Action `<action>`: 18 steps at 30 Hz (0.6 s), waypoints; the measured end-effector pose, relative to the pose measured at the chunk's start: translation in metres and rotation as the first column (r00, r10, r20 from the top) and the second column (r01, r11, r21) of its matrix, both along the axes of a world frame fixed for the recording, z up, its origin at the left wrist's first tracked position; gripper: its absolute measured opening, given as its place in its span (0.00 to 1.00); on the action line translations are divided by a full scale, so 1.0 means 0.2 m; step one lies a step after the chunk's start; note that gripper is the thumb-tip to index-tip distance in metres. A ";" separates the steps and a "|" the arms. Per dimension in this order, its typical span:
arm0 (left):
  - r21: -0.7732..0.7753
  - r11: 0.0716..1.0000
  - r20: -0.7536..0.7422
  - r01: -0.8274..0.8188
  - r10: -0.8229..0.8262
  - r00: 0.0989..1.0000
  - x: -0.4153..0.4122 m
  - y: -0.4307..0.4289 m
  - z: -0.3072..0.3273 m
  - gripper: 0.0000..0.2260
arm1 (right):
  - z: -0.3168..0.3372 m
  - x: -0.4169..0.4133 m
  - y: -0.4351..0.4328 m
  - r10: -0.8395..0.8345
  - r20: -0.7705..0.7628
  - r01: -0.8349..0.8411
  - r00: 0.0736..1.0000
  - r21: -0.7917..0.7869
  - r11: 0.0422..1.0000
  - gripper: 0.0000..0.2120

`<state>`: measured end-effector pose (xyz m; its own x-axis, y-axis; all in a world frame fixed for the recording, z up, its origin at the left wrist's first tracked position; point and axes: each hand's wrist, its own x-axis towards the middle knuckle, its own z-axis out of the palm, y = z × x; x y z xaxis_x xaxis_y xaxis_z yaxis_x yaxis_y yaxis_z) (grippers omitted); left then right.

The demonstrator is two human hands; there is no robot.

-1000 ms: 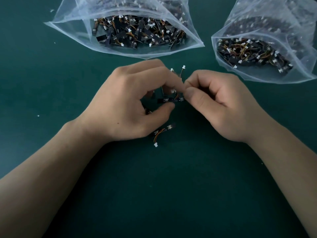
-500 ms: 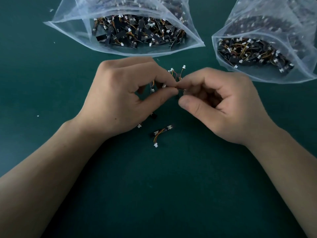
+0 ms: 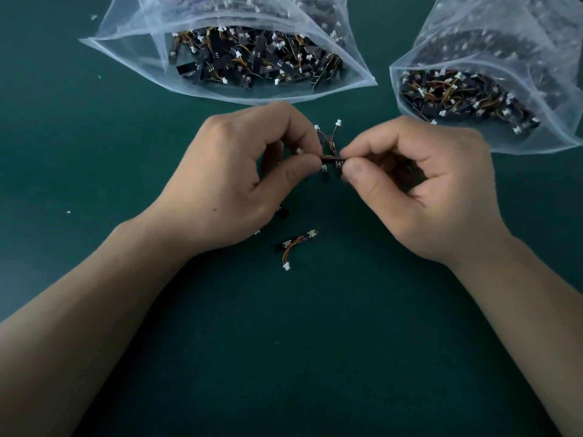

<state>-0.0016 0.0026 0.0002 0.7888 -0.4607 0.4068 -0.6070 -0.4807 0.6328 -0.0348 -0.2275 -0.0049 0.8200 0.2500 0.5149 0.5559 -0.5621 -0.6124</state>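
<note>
Left hand (image 3: 239,184) and right hand (image 3: 419,187) each pinch an end of a small black strip (image 3: 331,159) above the green mat (image 3: 315,357), steadying it, probably to plug in its wires (image 3: 331,137)

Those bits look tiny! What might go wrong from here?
The black strip is pinched only at its ends by the left hand and right hand; it might slip or bend. Thin wires sticking up behind it might snag. A loose piece lies between the wrists; an arm might knock it away.
</note>
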 end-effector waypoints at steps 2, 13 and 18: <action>0.010 1.000 -0.006 -0.002 0.002 1.000 0.00 0.00 0.00 0.06 | 0.00 0.00 0.00 0.024 -0.025 -0.024 0.999 -0.002 1.000 0.04; 0.038 0.999 -0.010 0.036 -0.036 0.999 0.01 0.00 -0.01 0.02 | 0.00 0.00 0.02 0.023 -0.111 -0.029 0.994 -0.057 0.998 0.01; 0.023 1.000 -0.010 0.022 -0.022 1.000 0.00 0.00 -0.01 0.02 | 0.00 0.00 0.02 0.016 -0.057 -0.020 0.998 -0.065 0.998 0.03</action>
<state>-0.0014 0.0017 -0.0013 0.7823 -0.4870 0.3884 -0.6115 -0.4816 0.6278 -0.0345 -0.2238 -0.0040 0.8424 0.2967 0.4499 0.5318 -0.5924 -0.6051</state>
